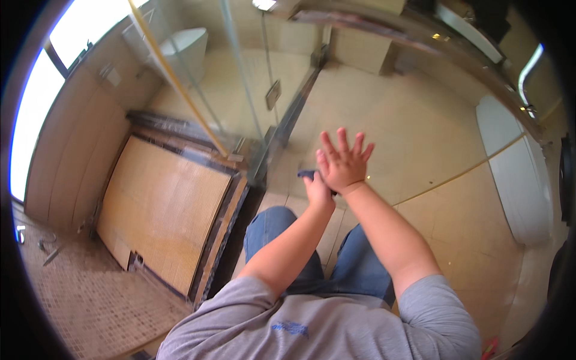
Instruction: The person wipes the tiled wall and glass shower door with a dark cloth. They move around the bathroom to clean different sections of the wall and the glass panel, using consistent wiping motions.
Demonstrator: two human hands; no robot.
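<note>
Lying left of both hands (319,192) (345,169): ribbed panel (165,207)

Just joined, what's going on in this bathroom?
A person in a grey T-shirt and jeans has both hands out in front. The left hand is closed on a small dark item, too blurred and covered to identify. The right hand is open, fingers spread, right next to it. A ribbed tan panel lies off to the left, and neither hand is on it.
</note>
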